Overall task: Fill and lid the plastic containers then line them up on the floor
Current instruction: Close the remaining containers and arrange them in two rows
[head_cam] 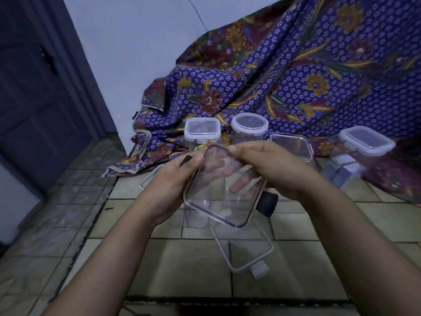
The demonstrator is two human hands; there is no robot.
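Both hands grasp one clear rectangular lid [222, 195] above the tiled floor [186, 270]: the left hand [173, 181] pinches its left edge, and the right hand [271, 169] curls over its far corner, fingers showing through the plastic. Beyond this lid stand three white-lidded containers: a square one [202, 131], a round one [249, 127] and, far right, a rectangular one [367, 141]. One loose lid [245, 250] lies nearer the person. One black cap [268, 203] sits just right of the held lid, and a patterned cloth [296, 76] hangs behind it.

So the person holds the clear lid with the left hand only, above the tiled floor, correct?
Not quite: both hands hold it. In the head view the left hand and the right hand each grip the clear lid above the tiled floor.
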